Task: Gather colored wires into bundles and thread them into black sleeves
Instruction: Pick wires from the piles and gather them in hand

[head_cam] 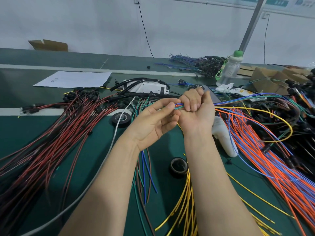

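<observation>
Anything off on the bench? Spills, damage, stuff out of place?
No spill or damage visible. Two oddities: a crumpled tissue lies beside the water bottle, and one yellow wire arcs in a wide loop over the orange wires.

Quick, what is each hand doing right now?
Left hand: pinches the tips of the thin multicoloured wire bundle.
Right hand: closed, gripping that same bundle.

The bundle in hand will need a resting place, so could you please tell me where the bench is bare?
Bare mat lies at the left edge, between the white strip and the red wires. The belt behind the paper is nearly bare too. Right of the bundle it is crowded with orange wires and black connectors.
</observation>
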The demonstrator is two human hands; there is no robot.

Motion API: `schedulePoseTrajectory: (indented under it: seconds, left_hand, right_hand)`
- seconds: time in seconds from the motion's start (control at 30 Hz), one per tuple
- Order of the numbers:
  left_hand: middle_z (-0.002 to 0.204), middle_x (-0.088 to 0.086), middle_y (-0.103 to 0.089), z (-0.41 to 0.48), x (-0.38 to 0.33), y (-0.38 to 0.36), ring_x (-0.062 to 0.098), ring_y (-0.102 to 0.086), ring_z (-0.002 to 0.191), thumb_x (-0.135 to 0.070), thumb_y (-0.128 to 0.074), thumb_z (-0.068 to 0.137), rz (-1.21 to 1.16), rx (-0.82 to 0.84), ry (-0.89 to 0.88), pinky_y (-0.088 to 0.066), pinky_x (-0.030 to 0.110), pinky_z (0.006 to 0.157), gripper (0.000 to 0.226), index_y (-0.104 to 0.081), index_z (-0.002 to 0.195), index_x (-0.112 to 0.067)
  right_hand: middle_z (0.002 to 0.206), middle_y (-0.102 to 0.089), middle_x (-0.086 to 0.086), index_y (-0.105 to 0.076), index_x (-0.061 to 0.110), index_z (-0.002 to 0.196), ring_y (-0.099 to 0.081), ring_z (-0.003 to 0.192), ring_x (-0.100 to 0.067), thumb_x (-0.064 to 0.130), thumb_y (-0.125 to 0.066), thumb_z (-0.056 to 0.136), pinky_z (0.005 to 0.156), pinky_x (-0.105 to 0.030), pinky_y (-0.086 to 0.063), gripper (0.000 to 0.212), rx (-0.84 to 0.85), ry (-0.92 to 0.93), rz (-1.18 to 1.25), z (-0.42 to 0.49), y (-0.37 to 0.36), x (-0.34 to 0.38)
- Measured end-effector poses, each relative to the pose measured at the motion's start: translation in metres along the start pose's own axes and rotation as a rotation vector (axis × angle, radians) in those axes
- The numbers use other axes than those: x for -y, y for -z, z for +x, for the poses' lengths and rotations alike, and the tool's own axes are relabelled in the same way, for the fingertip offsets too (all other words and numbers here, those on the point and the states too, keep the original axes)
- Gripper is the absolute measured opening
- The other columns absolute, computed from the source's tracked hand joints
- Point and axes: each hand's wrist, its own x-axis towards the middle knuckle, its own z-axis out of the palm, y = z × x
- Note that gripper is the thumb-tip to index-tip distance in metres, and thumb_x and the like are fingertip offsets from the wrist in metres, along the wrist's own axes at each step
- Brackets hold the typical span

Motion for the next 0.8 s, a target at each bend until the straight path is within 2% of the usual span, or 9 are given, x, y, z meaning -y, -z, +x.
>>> schedulePoseTrajectory:
  seconds: [0.13,0.23,0.53,0.67,0.8]
  left_hand:
    - [0.075,0.000,-0.071,-0.004,-0.001,0.002,0.005,-0.067,0.065,-0.020,-0.054,0.081,-0.076,0.036,-0.004,-0.053,0.013,0.056,0.023,-0.077,0.087,-0.019]
    - [0.072,-0.001,-0.070,-0.004,-0.001,0.001,0.003,-0.066,0.061,-0.017,-0.055,0.079,-0.089,0.029,-0.017,-0.053,0.012,0.055,0.023,-0.077,0.086,-0.020]
    - [0.067,-0.001,-0.066,-0.002,-0.002,-0.001,0.003,-0.062,0.056,-0.018,-0.059,0.077,0.018,0.005,-0.055,-0.052,0.013,0.054,0.017,-0.075,0.084,-0.020]
    - [0.071,0.001,-0.068,-0.002,-0.008,0.000,0.007,-0.064,0.060,-0.014,-0.055,0.088,0.214,-0.022,-0.066,-0.053,0.016,0.058,0.013,-0.065,0.096,-0.012]
    - [0.075,0.000,-0.070,-0.001,-0.016,-0.004,0.008,-0.066,0.066,-0.010,-0.059,0.091,0.615,-0.091,-0.085,-0.055,0.019,0.064,0.007,-0.064,0.093,-0.015]
  right_hand:
    - [0.037,-0.024,0.003,-0.042,0.011,0.060,-0.024,0.027,-0.010,0.033,-0.033,0.103,0.029,-0.019,-0.020,0.050,0.018,-0.046,0.067,-0.001,0.000,-0.001]
    - [0.037,-0.024,0.003,-0.042,0.010,0.059,-0.024,0.027,-0.010,0.031,-0.033,0.103,0.028,-0.019,-0.020,0.050,0.012,-0.047,0.067,-0.001,-0.001,-0.003]
    - [0.039,-0.024,0.005,-0.044,0.012,0.059,-0.023,0.029,-0.008,0.029,-0.032,0.104,0.031,-0.018,-0.022,0.049,-0.027,-0.032,-0.026,0.000,-0.002,-0.004]
    - [0.038,-0.023,0.005,-0.041,0.013,0.061,-0.023,0.027,-0.009,0.030,-0.031,0.104,0.029,-0.019,-0.021,0.047,-0.032,0.021,-0.038,0.000,-0.001,0.000]
    - [0.036,-0.023,0.005,-0.038,0.014,0.065,-0.022,0.027,-0.008,0.039,-0.026,0.104,0.029,-0.018,-0.018,0.048,-0.053,0.141,-0.170,0.002,0.000,0.006]
